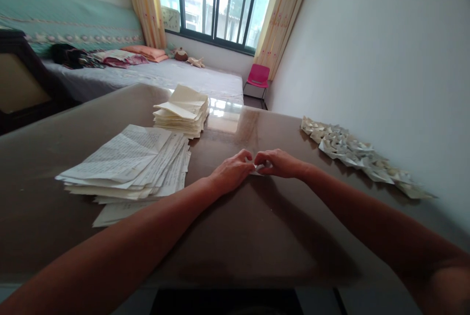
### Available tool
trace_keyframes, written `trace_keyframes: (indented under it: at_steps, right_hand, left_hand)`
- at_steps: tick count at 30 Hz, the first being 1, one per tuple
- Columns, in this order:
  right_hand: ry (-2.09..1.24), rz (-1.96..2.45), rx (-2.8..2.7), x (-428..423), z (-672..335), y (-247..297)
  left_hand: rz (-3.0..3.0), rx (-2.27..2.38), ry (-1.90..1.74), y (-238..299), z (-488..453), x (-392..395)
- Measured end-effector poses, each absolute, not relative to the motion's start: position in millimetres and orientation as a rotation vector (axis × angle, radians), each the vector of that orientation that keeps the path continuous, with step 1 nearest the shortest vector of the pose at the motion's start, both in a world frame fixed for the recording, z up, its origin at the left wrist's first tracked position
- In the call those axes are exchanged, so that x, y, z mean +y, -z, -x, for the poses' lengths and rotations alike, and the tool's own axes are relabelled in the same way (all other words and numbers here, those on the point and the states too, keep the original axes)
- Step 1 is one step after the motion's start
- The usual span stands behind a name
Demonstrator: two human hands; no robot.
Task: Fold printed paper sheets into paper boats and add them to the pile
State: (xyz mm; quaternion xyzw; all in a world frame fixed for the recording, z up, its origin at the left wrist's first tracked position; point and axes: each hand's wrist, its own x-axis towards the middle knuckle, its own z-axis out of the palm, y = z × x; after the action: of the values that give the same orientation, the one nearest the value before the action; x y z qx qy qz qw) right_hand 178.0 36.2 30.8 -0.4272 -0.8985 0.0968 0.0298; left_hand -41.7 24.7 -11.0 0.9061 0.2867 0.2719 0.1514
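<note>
Near the middle of the brown table [220,236], my left hand [235,170] and my right hand [277,162] meet over a small piece of folded paper [256,172]. Fingers of both hands are curled and pinch the paper, which lies at the tabletop. Most of it is hidden behind the fingers, so its folded shape cannot be made out. Left of my hands lies a stack of printed sheets [121,158], its top sheet creased. Behind that stack stands a thicker pile of cream paper [179,116].
Along the wall on the right sit rows of folded paper pieces [348,148]. Past the table are a bed [216,80] with cushions and soft toys, a pink chair [259,76], a window [216,1] with curtains, and a clock [171,19].
</note>
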Motion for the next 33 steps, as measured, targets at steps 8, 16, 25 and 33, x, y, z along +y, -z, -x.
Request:
trace_keyframes:
  at_steps: [8,16,25,33]
  right_hand:
    - [-0.078,1.525,-2.658,34,-182,-30]
    - [-0.008,1.558,-2.572,30,-176,-21]
    - [-0.083,1.98,-2.116,23,-296,-36]
    - [0.063,2.534,-1.687,-26,-450,-54]
  left_hand:
    - [-2.571,0.839,-0.795,11,35,26]
    - [-2.738,0.811,-0.731,19,34,34]
    - [-2.79,0.855,-0.923,26,42,37]
    - [-2.867,0.812,-0.838,35,38,36]
